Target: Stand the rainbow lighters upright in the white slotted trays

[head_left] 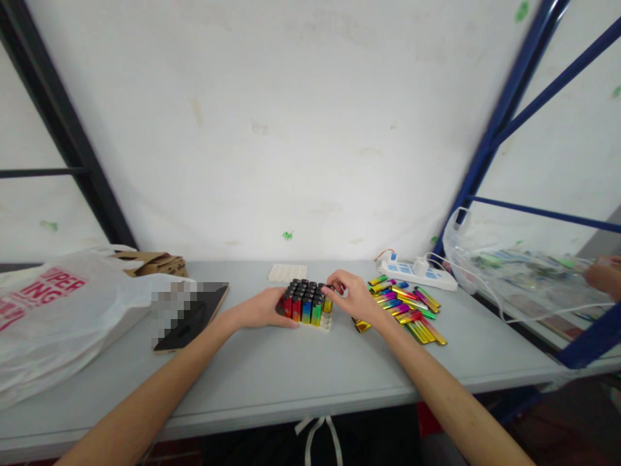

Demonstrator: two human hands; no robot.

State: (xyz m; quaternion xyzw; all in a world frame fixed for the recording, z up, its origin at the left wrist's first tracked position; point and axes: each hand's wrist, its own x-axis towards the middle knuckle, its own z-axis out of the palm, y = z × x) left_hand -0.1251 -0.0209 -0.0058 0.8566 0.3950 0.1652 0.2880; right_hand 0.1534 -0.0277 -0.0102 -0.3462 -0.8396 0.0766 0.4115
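Rows of shiny coloured lighters (306, 310) with black tops stand upright in a white tray (326, 326) in the middle of the table. My left hand (264, 307) is wrapped round the left side of this block, thumb along the front and the other fingers partly hidden behind. At the right end, my right hand (353, 296) pinches a gold lighter (328, 304) by its upper part, at the tray's holes. Several empty holes show at the tray's front right corner. A loose pile of shiny multicoloured lighters (402, 307) lies right of my right hand, partly behind my forearm.
A second white holed tray (288, 273) lies near the wall. A white power strip (420, 275) with cables sits behind the pile. On the left are a dark flat panel (194, 320), cardboard (160, 264) and a plastic bag (72, 310). Another person's hand (604, 277) shows far right.
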